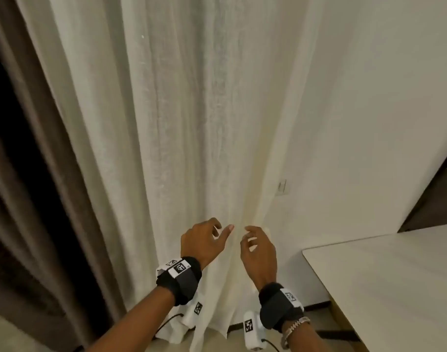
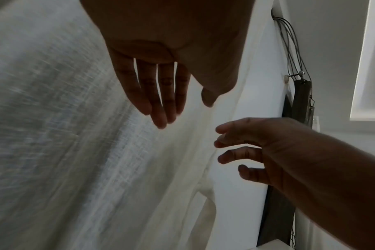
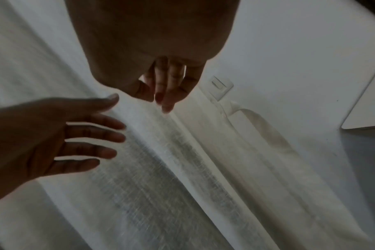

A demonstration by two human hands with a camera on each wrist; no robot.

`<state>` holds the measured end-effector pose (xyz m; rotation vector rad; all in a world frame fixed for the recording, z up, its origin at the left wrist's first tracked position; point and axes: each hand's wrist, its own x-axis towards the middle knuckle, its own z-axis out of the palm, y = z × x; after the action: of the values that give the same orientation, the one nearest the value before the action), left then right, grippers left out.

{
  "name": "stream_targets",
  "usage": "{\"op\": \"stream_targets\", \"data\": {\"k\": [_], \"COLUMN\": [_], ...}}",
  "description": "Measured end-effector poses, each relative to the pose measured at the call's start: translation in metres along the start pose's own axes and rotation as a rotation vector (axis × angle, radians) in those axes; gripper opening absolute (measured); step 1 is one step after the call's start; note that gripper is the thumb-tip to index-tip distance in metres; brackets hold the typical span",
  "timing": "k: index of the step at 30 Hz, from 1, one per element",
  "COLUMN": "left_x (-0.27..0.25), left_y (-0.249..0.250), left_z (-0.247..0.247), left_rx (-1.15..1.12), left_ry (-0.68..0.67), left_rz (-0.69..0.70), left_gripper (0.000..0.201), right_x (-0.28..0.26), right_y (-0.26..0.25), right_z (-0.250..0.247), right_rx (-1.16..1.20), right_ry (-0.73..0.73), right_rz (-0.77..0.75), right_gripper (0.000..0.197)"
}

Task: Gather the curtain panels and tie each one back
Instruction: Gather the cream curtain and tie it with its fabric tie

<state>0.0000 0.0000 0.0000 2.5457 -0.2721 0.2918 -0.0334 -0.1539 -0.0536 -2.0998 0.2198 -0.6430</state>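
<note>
A white sheer curtain panel (image 1: 179, 135) hangs straight down in the middle of the head view. Both hands hover in front of its right edge at waist height. My left hand (image 1: 221, 228) has relaxed, spread fingers and holds nothing. My right hand (image 1: 249, 237) sits just to its right, fingers loosely bent, also empty. In the right wrist view a white fabric tie-back loop (image 3: 257, 125) hangs at the curtain's edge by the wall, beyond the right hand (image 3: 163, 94). The left wrist view shows the left hand (image 2: 161, 101) just off the cloth (image 2: 64, 135). I cannot tell whether any fingertip touches it.
A heavy brown curtain (image 1: 39, 199) hangs to the left of the sheer panel. A white table (image 1: 382, 288) stands at the lower right, close to my right arm. The white wall carries a switch plate (image 1: 282, 186). A dark opening (image 1: 436, 199) lies far right.
</note>
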Motion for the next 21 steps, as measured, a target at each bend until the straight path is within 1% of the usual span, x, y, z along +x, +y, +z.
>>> {"op": "stream_targets", "data": {"k": [1, 3, 4, 6, 7, 9, 10, 11, 12, 13, 14, 15, 16, 17, 18, 19, 21], "left_x": [0.014, 0.04, 0.05, 0.072, 0.08, 0.093, 0.099, 0.104, 0.109, 0.111, 0.111, 0.109, 0.107, 0.105, 0.103, 0.101, 0.099], "left_y": [0.007, 0.02, 0.026, 0.037, 0.039, 0.037, 0.033, 0.027, 0.02, 0.011, 0.001, -0.01, -0.021, -0.03, -0.039, -0.044, -0.046], "left_z": [0.003, 0.007, 0.011, 0.023, 0.03, 0.045, 0.05, 0.053, 0.055, 0.055, 0.054, 0.054, 0.053, 0.054, 0.056, 0.058, 0.064], "left_rx": [-0.023, -0.026, -0.024, -0.024, -0.023, -0.009, -0.004, -0.005, -0.02, -0.052, -0.094, -0.149, -0.2, -0.24, -0.249, -0.238, -0.211], "left_ry": [0.044, 0.167, 0.223, 0.278, 0.289, 0.289, 0.273, 0.249, 0.234, 0.23, 0.24, 0.258, 0.285, 0.302, 0.301, 0.284, 0.198], "left_rz": [-0.016, -0.005, 0.014, 0.032, 0.035, 0.036, 0.035, 0.025, 0.011, -0.008, -0.029, -0.05, -0.062, -0.067, -0.069, -0.059, 0.015], "left_gripper": [0.057, 0.06, 0.062, 0.068, 0.072, 0.077, 0.072, 0.06, 0.042, 0.026, 0.015, 0.009, 0.005, 0.005, 0.008, 0.011, 0.016], "right_x": [0.014, 0.045, 0.061, 0.097, 0.112, 0.136, 0.143, 0.149, 0.154, 0.155, 0.155, 0.154, 0.151, 0.147, 0.143, 0.137, 0.124], "right_y": [0.002, 0.009, 0.011, 0.019, 0.025, 0.034, 0.034, 0.034, 0.033, 0.034, 0.033, 0.033, 0.031, 0.027, 0.019, 0.011, -0.002], "right_z": [0.001, 0.004, 0.005, 0.009, 0.012, 0.018, 0.021, 0.024, 0.028, 0.032, 0.036, 0.041, 0.046, 0.05, 0.053, 0.058, 0.072], "right_rx": [0.034, 0.077, 0.113, 0.14, 0.139, 0.136, 0.139, 0.139, 0.14, 0.151, 0.167, 0.184, 0.204, 0.25, 0.315, 0.385, 0.487], "right_ry": [0.092, 0.248, 0.308, 0.371, 0.358, 0.242, 0.169, 0.102, 0.062, 0.052, 0.06, 0.063, 0.049, 0.014, -0.028, -0.078, -0.209], "right_rz": [0.018, 0.1, 0.133, 0.177, 0.195, 0.266, 0.316, 0.352, 0.352, 0.315, 0.277, 0.245, 0.228, 0.222, 0.201, 0.164, 0.09], "right_gripper": [0.034, 0.054, 0.065, 0.084, 0.091, 0.097, 0.096, 0.092, 0.08, 0.061, 0.043, 0.037, 0.044, 0.053, 0.057, 0.058, 0.064]}}
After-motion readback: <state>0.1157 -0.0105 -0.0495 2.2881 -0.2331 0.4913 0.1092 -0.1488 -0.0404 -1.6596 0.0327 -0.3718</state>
